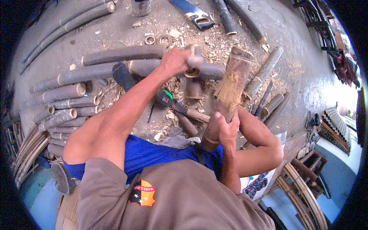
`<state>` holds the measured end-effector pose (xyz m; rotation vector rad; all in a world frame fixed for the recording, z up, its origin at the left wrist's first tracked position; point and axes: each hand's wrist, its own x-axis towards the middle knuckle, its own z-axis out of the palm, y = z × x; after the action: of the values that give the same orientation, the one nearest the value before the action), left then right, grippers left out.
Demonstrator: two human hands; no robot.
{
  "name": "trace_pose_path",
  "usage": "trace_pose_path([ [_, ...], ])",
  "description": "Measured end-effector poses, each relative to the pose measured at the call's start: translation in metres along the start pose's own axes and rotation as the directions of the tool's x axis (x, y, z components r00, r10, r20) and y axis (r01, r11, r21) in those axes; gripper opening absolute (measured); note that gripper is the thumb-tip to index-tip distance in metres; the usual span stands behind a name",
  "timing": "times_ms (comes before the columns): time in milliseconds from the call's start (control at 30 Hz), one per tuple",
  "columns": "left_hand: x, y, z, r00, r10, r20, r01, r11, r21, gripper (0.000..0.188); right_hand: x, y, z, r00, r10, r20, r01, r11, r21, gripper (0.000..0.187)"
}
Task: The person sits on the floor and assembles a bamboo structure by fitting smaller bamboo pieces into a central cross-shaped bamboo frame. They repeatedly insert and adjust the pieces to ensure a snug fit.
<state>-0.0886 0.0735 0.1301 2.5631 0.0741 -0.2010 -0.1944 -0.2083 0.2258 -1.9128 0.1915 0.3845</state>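
My left hand (175, 61) is closed around a short, pale wooden handle (194, 60), raised over the bamboo on the floor; what the handle belongs to is blurred. In my right hand (229, 128) is a thick bamboo piece (232, 82), gripped at its lower part, slanting up and away from my lap. Its upper side is scraped to frayed, straw-coloured fibres. Below, between my legs, lies a tool with a dark head and a wooden handle (198, 115). A short upright bamboo stump (194, 89) stands just left of the held piece.
Long bamboo poles (124, 55) lie across the floor ahead. Cut bamboo lengths (57, 119) are piled at left. A handsaw (195, 15) lies at the far side, a dark blade (264, 97) at right. Wood chips (218, 42) litter the concrete. Bamboo strips (27, 153) lean at far left.
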Motion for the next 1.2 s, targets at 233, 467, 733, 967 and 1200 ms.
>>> trace_pose_path([
  [233, -0.024, -0.068, 0.049, 0.986, 0.156, 0.063, -0.168, 0.913, 0.372, 0.071, -0.005, 0.009, -0.009, 0.999, -0.030, -0.019, 0.030, 0.999, 0.010, 0.061],
  [467, 0.037, -0.092, 0.024, 0.889, 0.151, 0.432, -0.116, 0.987, -0.107, 0.058, -0.010, -0.012, -0.015, 0.996, -0.089, -0.005, 0.089, 0.993, 0.076, 0.061],
  [733, 0.062, -0.081, 0.026, 0.948, 0.005, 0.319, 0.039, 0.991, -0.130, 0.066, -0.009, -0.014, -0.017, 0.993, -0.095, -0.070, 0.102, 0.989, 0.107, 0.070],
  [967, 0.029, 0.052, 0.065, 0.782, 0.167, -0.601, -0.401, 0.872, -0.281, 0.044, -0.003, 0.005, -0.020, 0.995, -0.043, -0.091, 0.049, 0.996, 0.069, 0.070],
  [1200, -0.014, 0.071, 0.114, 0.831, 0.336, -0.443, -0.502, 0.796, -0.338, 0.052, -0.008, 0.000, -0.029, 0.996, -0.043, -0.077, 0.043, 0.999, -0.007, 0.070],
])
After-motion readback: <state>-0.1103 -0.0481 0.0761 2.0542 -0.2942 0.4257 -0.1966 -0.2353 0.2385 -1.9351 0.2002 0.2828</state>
